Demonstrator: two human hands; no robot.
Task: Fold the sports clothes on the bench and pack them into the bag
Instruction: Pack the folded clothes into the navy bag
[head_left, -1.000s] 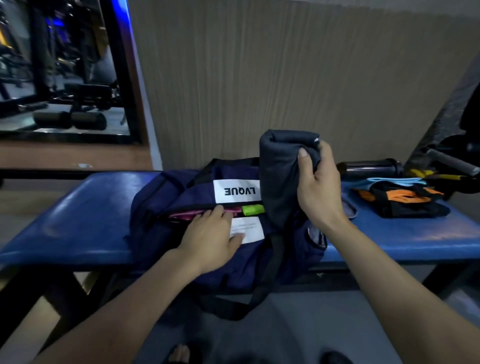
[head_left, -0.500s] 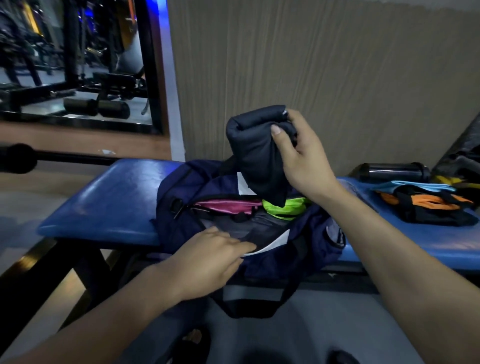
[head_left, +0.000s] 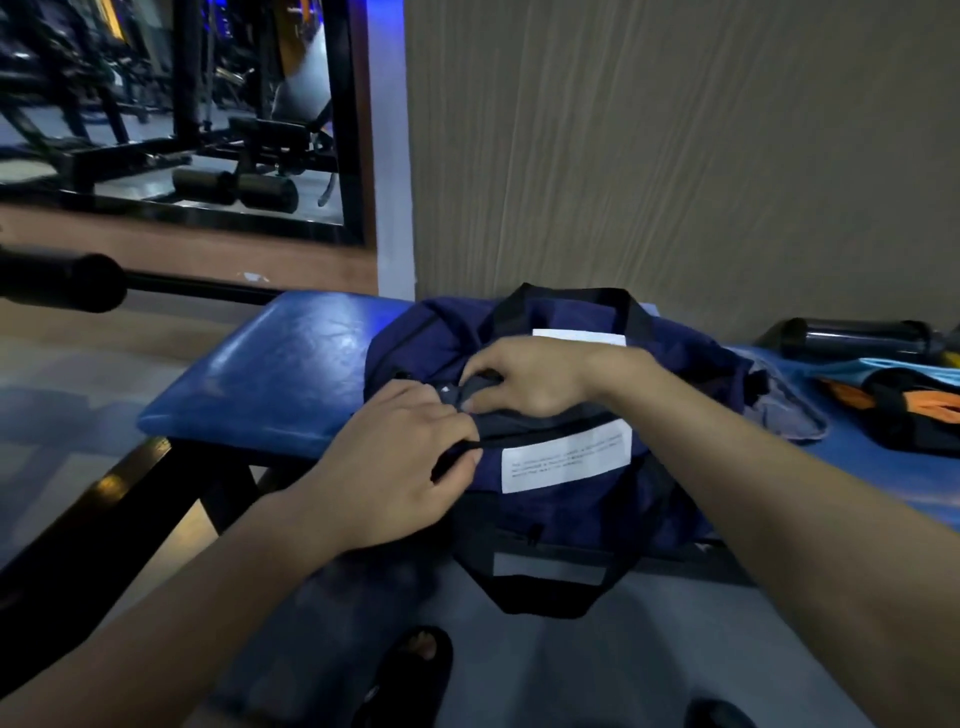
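Bench (head_left: 270, 379), blue and padded, spans nine to three o'clock and carries the navy bag (head_left: 561, 499) at centre. Left hand (head_left: 395, 462) sits at the bag's eight o'clock, fingers curled and pinching the near edge of the opening. Right hand (head_left: 530, 374), at the bag's twelve o'clock, curls its fingers over a dark folded garment (head_left: 470, 392) that lies under the fingertips inside the opening. At three o'clock rest a dark bottle (head_left: 852, 338) and orange-and-black clothes (head_left: 909, 410).
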